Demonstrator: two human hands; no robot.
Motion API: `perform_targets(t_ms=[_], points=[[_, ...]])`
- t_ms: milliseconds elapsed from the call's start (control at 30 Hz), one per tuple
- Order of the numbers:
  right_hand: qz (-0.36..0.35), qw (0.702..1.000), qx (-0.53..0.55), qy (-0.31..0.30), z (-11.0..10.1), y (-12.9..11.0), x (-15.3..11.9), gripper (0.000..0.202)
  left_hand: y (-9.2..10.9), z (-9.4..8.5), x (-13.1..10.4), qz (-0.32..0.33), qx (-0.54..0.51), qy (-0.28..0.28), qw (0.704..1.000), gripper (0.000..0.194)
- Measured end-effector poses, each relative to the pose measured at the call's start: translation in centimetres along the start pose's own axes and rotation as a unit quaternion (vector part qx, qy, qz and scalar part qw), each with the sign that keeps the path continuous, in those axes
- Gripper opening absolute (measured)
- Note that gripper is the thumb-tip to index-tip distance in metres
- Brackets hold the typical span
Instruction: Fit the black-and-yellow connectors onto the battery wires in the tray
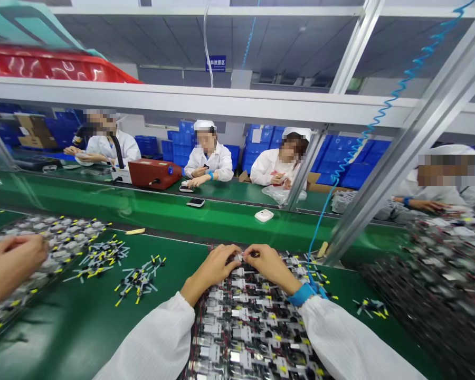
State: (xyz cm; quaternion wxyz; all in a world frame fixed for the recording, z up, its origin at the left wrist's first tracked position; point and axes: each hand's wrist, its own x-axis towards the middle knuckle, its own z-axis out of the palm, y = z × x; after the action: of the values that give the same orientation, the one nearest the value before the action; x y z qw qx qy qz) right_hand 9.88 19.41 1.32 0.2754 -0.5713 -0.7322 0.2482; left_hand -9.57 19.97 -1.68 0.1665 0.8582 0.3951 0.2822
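A tray of small white and black parts with red wires and yellow tabs lies on the green table in front of me. My left hand is at its far edge, fingers closed around something too small to make out. Close beside it, my right hand pinches at the same spot, thumb and forefinger together. A blue band with a coiled blue cord circles my right wrist. Between the fingertips a small whitish part shows faintly.
Loose pieces with yellow tabs lie left of the tray. Another person's hand is over a second tray at far left. Stacked trays stand right, near a metal post. Co-workers sit beyond the green belt.
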Motion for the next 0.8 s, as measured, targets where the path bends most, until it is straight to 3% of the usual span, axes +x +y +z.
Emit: perform_targets(t_ms=[233,800], points=[[-0.006,1.0,0.004,0.003,0.34,0.33,-0.01,0.02,-0.76,0.37,0.34,-0.011,-0.014,-0.002,1.0,0.022],[-0.014,1.0,-0.005,-0.011,-0.09,0.39,-0.04,0.022,-0.48,0.33,0.22,-0.011,-0.01,-0.008,1.0,0.024]])
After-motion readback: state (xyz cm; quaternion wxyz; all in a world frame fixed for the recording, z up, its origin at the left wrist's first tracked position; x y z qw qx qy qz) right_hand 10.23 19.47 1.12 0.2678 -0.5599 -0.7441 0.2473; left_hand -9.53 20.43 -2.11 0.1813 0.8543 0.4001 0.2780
